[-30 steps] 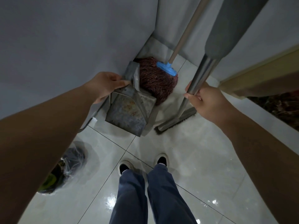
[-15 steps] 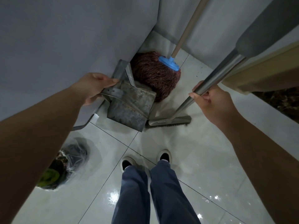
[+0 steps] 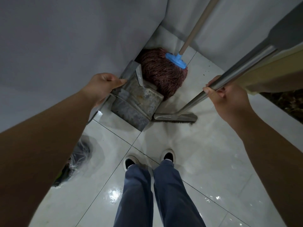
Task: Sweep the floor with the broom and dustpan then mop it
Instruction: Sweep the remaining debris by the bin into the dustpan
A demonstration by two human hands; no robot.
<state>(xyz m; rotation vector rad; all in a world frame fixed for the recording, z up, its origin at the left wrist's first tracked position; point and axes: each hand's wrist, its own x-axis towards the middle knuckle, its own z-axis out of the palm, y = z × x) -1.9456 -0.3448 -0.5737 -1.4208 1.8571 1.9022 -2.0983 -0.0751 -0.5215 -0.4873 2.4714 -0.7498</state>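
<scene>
Left hand: fingers and thumb curled round the upper handle end of the metal dustpan, gripping it against the grey wall. The pan hangs or leans from that grip, with its long axis running from the hand down and to the right toward the floor; whether its lower lip touches the tile cannot be told.

Right hand: clenched round the steel shaft of the broom. The shaft runs diagonally, from upper right above the hand down and left to the broom head, which lies flat on the white tiled floor.

Key relation: the broom head sits just beside the dustpan's lower right corner, close to touching, and ahead of the person's shoes. The head's long axis lies roughly across the view, at an angle to the pan's mouth. Each hand is nearer its own tool; neither needs to cross.

The mop, brown strands with a blue clamp, stands in the corner directly behind the dustpan, untouched. A bagged bundle lies on the floor to the left.

Assessment: sweeping appears barely begun, mopping not yet started. The next move likely calls for drawing both tools outward from the corner.
</scene>
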